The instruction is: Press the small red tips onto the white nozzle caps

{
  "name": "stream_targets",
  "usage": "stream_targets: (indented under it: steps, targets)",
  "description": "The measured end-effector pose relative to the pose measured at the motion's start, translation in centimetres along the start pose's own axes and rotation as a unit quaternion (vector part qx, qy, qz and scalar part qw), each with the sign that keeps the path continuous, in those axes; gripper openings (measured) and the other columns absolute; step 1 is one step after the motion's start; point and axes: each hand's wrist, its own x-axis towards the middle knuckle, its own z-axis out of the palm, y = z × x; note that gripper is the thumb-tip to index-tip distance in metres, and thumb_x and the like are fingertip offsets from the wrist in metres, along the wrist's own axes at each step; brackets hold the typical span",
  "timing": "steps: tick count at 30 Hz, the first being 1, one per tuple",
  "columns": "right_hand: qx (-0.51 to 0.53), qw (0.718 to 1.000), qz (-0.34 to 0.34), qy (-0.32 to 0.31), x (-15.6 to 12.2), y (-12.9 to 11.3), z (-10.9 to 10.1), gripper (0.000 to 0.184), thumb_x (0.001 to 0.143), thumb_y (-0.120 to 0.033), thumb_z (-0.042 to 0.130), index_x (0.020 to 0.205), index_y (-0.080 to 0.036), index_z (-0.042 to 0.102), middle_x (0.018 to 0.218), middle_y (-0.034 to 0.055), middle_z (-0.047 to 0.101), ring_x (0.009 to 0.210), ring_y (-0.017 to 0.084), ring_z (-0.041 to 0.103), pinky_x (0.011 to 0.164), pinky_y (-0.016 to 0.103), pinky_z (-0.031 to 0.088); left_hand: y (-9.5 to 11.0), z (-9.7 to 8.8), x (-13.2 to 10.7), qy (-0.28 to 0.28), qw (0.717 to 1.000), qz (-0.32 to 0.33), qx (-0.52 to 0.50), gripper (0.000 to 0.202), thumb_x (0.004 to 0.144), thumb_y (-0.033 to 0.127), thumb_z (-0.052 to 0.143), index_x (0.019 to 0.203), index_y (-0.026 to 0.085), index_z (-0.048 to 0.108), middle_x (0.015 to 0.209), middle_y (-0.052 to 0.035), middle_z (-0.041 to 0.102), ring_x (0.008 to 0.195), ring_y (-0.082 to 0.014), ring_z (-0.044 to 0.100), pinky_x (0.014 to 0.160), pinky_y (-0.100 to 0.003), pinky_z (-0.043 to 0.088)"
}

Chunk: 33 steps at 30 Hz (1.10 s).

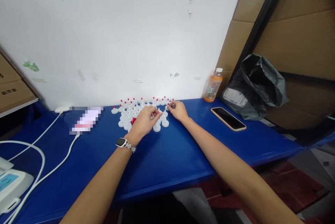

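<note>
Many white nozzle caps (121,123) stand in a cluster on the blue table, those along the back fitted with small red tips (141,98). A heap of loose red tips (133,120) lies among them, partly behind my left hand (145,120). That hand hovers over the cluster's front, thumb and fingers closed together; what they hold is too small to make out. At the cluster's right edge my right hand (179,110) pinches a red-tipped nozzle cap (167,107). Several caps at the front, such as the white cap (156,127), show no red tip.
A phone (228,118) lies at right, near an orange drink bottle (213,86) and a grey plastic bag (248,91). To the left are a pixelated device (87,119), white cables (43,157) and a power strip (15,185). A white wall (131,35) rises behind the table (167,161).
</note>
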Motion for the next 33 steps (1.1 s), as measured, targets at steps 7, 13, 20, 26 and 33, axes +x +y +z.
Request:
stream_targets:
  steps: [7,13,20,26,33]
  targets:
    - [0.047,0.996,-0.067,0.019,-0.2,-0.4,0.2,0.021,0.087,-0.035,0.062,0.097,-0.020,0.074,0.096,0.0065,0.065,0.098,0.021,0.059,0.092,0.033,0.045,0.4,-0.4,-0.4,-0.001,1.000,-0.007,0.001,0.031,0.097,0.044,0.051,0.079,0.020,0.059,0.083,-0.0039,0.065,0.083,-0.0203,0.058,0.077,-0.034,0.043]
    - [0.180,0.949,-0.257,0.029,-3.5,-4.8,-1.9,0.019,0.090,-0.024,0.055,0.104,-0.021,0.068,0.108,0.0048,0.069,0.101,0.018,0.062,0.093,0.031,0.046,1.0,-1.5,-0.9,0.042,0.999,-0.023,0.018,0.024,0.102,0.037,0.039,0.091,0.021,0.054,0.089,-0.0045,0.062,0.085,-0.0197,0.058,0.074,-0.032,0.044]
    - [0.231,0.933,-0.274,-0.007,-7.5,-8.9,-2.3,0.017,0.085,-0.022,0.056,0.099,-0.020,0.065,0.093,0.0023,0.069,0.077,0.015,0.059,0.072,0.026,0.047,1.0,-3.7,-2.6,-0.002,0.995,-0.002,0.101,0.026,0.104,0.038,0.033,0.093,0.021,0.049,0.089,-0.0056,0.057,0.082,-0.0207,0.055,0.074,-0.034,0.043]
    - [0.232,0.935,-0.267,0.033,-8.4,-9.8,-1.6,0.018,0.083,-0.020,0.059,0.101,-0.021,0.061,0.088,0.0011,0.065,0.074,0.015,0.058,0.074,0.028,0.050,-0.1,-3.6,-3.3,0.005,0.999,-0.016,0.044,0.032,0.105,0.034,0.027,0.087,0.021,0.050,0.080,-0.0036,0.058,0.078,-0.0191,0.056,0.073,-0.032,0.042]
    - [0.185,0.919,-0.335,0.098,-8.5,-10.9,-0.6,0.019,0.091,-0.017,0.050,0.107,-0.022,0.060,0.108,0.0089,0.062,0.101,0.021,0.061,0.091,0.034,0.050,0.5,-2.1,-2.5,0.109,0.981,-0.140,-0.080,0.036,0.103,0.034,0.032,0.075,0.020,0.050,0.071,-0.0014,0.060,0.067,-0.0150,0.054,0.064,-0.029,0.038]
